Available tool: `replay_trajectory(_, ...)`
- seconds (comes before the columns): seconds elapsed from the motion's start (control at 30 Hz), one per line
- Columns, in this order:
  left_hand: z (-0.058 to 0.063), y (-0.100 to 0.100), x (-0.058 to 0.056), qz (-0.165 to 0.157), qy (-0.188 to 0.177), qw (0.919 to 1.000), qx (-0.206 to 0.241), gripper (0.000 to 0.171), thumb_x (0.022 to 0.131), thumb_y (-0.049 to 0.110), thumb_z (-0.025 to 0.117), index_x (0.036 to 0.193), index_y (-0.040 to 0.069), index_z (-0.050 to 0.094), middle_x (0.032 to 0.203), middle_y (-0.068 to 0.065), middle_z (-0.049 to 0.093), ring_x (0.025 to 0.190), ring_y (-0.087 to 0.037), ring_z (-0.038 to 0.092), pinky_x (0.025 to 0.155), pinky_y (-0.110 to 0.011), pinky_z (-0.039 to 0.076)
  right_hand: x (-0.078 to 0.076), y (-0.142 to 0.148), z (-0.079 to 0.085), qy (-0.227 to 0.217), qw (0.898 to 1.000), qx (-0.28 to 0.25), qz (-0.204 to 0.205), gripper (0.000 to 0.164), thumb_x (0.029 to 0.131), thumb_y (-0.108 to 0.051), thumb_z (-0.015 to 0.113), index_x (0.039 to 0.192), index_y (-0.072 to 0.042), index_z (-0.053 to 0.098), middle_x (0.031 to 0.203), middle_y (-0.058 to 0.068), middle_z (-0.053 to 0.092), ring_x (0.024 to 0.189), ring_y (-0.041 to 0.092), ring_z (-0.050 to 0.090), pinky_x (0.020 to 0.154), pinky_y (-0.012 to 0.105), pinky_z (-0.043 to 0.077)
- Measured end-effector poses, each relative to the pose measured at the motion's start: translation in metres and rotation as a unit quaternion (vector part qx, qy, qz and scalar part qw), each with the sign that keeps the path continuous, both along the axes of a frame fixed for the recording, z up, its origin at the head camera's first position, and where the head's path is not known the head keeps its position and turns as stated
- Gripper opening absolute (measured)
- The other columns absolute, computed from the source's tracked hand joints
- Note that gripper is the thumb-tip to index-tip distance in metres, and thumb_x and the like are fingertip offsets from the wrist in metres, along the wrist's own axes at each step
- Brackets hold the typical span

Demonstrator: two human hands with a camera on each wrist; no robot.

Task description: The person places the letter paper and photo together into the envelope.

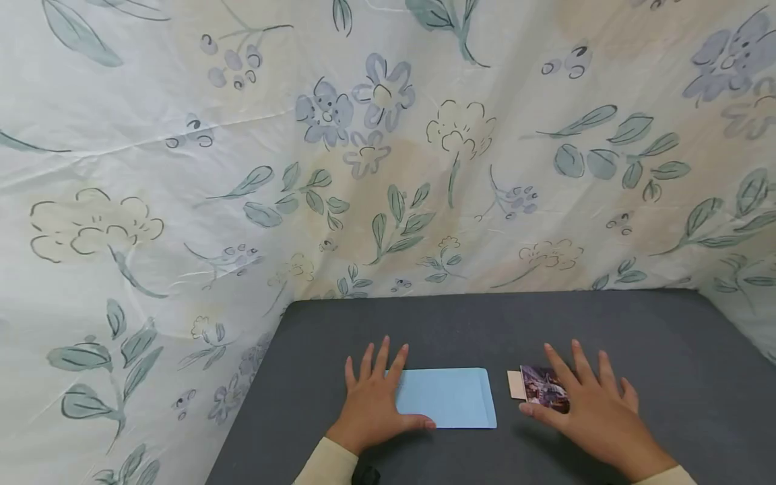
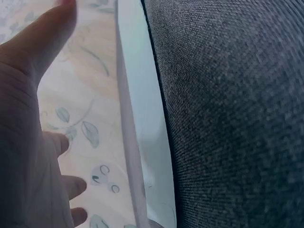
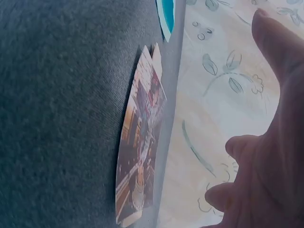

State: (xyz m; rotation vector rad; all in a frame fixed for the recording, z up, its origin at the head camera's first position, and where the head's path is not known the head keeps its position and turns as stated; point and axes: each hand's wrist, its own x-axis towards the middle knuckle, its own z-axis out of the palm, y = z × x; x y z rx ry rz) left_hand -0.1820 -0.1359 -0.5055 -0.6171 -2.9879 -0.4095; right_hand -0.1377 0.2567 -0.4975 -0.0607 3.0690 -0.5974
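A light blue envelope [image 1: 445, 399] lies flat on the dark grey table, its flap edge to the right. Over its left end my left hand [image 1: 374, 404] spreads its fingers, the thumb along the lower edge; whether it touches the paper I cannot tell. Right of the envelope lies a printed picture card [image 1: 541, 387], with a plain beige piece [image 1: 516, 384] sticking out at its left. My right hand [image 1: 597, 407] hovers over the card's right part with fingers spread, hiding that end. In the right wrist view the picture card [image 3: 141, 137] lies apart from the fingers.
The dark grey table [image 1: 461, 330] reaches back to a hanging floral cloth [image 1: 388, 202]. More of that cloth hangs at the left and right sides. A small black object [image 1: 366, 475] shows by the left wrist at the bottom edge.
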Motion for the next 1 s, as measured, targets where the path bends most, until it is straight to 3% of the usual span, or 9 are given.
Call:
replay_trajectory(0.13, 0.0, -0.002, -0.002, -0.016, -0.022, 0.9996, 0.0, 0.136, 0.068, 0.098, 0.071, 0.175, 0.026, 0.029, 0.178, -0.01, 0.023, 0.16, -0.043, 0.023, 0.116, -0.08, 0.013, -0.001, 0.006, 0.0, -0.004, 1.0, -0.008, 0.001, 0.12, 0.091, -0.086, 0.062, 0.177, -0.017, 0.014, 0.173, 0.037, 0.004, 0.148, 0.074, 0.001, 0.098, 0.091, 0.005)
replay_trajectory(0.3, 0.0, -0.004, -0.007, -0.047, -0.048, 0.9977, -0.004, 0.131, 0.07, 0.092, 0.078, 0.173, 0.023, 0.035, 0.175, -0.008, 0.031, 0.156, -0.039, 0.032, 0.116, -0.074, 0.025, -0.002, 0.014, 0.003, 0.004, 0.999, -0.037, 0.001, 0.109, 0.099, -0.075, 0.063, 0.174, -0.009, 0.021, 0.168, 0.042, 0.018, 0.143, 0.074, 0.019, 0.091, 0.094, 0.019)
replay_trajectory(0.43, 0.0, -0.007, -0.007, -0.069, -0.054, 0.996, -0.016, 0.124, 0.073, 0.082, 0.086, 0.17, 0.02, 0.042, 0.172, -0.009, 0.036, 0.153, -0.037, 0.035, 0.114, -0.069, 0.032, 0.001, 0.022, 0.007, 0.006, 0.993, -0.115, 0.013, 0.096, 0.108, -0.059, 0.061, 0.171, 0.003, 0.023, 0.163, 0.045, 0.025, 0.141, 0.072, 0.029, 0.091, 0.092, 0.029)
replay_trajectory(0.6, -0.001, -0.009, -0.007, -0.078, -0.071, 0.9943, -0.02, 0.117, 0.074, 0.074, 0.091, 0.168, 0.019, 0.047, 0.17, -0.006, 0.04, 0.15, -0.033, 0.039, 0.114, -0.066, 0.034, 0.005, 0.033, 0.015, -0.022, 0.975, -0.221, 0.011, 0.083, 0.118, -0.047, 0.046, 0.169, 0.01, 0.015, 0.162, 0.048, 0.023, 0.139, 0.073, 0.031, 0.093, 0.083, 0.038)
replay_trajectory(0.7, 0.0, -0.009, -0.007, -0.082, -0.086, 0.9929, -0.01, 0.114, 0.075, 0.071, 0.093, 0.166, 0.018, 0.049, 0.169, -0.005, 0.04, 0.149, -0.032, 0.038, 0.114, -0.064, 0.035, 0.006, 0.04, 0.02, -0.052, 0.959, -0.277, -0.008, 0.08, 0.12, -0.049, 0.034, 0.168, 0.011, 0.012, 0.162, 0.049, 0.019, 0.138, 0.073, 0.032, 0.093, 0.08, 0.042)
replay_trajectory(0.87, 0.001, -0.01, -0.007, -0.088, -0.093, 0.9918, 0.001, 0.112, 0.073, 0.07, 0.094, 0.161, 0.012, 0.056, 0.167, -0.006, 0.041, 0.148, -0.031, 0.039, 0.114, -0.062, 0.038, 0.004, 0.054, 0.023, -0.142, 0.909, -0.389, -0.043, 0.088, 0.117, -0.059, 0.014, 0.167, 0.012, 0.002, 0.162, 0.049, 0.016, 0.138, 0.065, 0.039, 0.096, 0.066, 0.051)
replay_trajectory(1.0, 0.001, -0.011, -0.008, -0.089, -0.09, 0.9919, -0.004, 0.111, 0.072, 0.072, 0.093, 0.158, 0.01, 0.059, 0.162, -0.004, 0.045, 0.143, -0.03, 0.044, 0.113, -0.059, 0.041, 0.002, 0.064, 0.021, -0.177, 0.883, -0.431, -0.049, 0.094, 0.114, -0.065, 0.008, 0.167, 0.013, -0.001, 0.163, 0.049, 0.019, 0.135, 0.059, 0.049, 0.095, 0.061, 0.055)
